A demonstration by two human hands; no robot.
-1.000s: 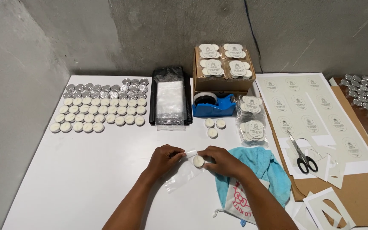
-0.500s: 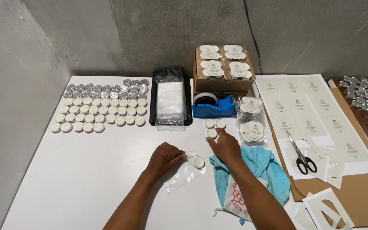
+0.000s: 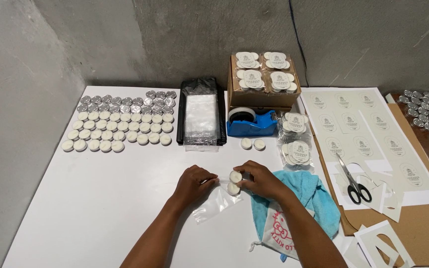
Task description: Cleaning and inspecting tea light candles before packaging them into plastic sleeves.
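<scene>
My left hand [image 3: 194, 182] pinches the mouth of a small clear plastic bag [image 3: 214, 202] that lies flat on the white table [image 3: 100, 198]. My right hand [image 3: 261, 179] holds a white tealight candle [image 3: 235, 176] at the bag's opening. A second tealight [image 3: 233, 188] sits just below it, at the bag's mouth. Two loose tealights [image 3: 252, 144] rest farther back, in front of the blue tape dispenser [image 3: 250, 121].
Rows of white and silver tealights [image 3: 117, 121] fill the back left. A black-edged stack of clear bags [image 3: 200, 116], a cardboard box with round labels [image 3: 263, 79], bagged candles [image 3: 294, 139], label sheets [image 3: 358, 129], scissors [image 3: 351, 181] and a blue cloth [image 3: 304, 198] lie around.
My right hand reached back to the loose tealights, took one, and returned to the bag's mouth. Three loose tealights by the dispenser became two. My left hand stayed on the bag.
</scene>
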